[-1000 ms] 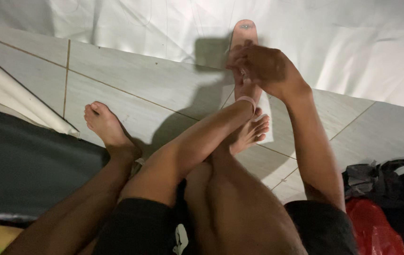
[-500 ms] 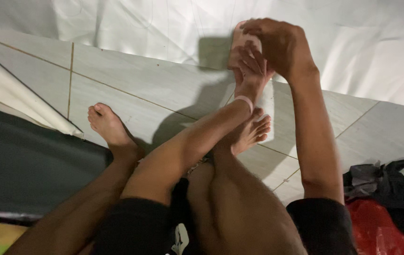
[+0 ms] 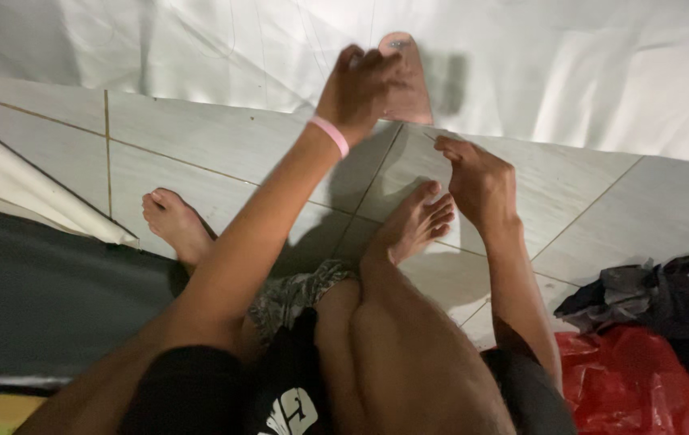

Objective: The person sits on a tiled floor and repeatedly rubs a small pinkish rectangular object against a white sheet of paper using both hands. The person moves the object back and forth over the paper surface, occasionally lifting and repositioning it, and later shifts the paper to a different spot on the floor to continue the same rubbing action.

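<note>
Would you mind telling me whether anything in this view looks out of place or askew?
Only the pinkish sandal: the left hand holds it lifted against the white sheet, off the tiled floor. The right hand hangs empty above the right foot. Nothing looks spilled or damaged.

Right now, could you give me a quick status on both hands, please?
Left hand raised, gripping the pale sandal against the white sheet. Right hand lower, pinching something too thin to identify. Nothing between them.
</note>
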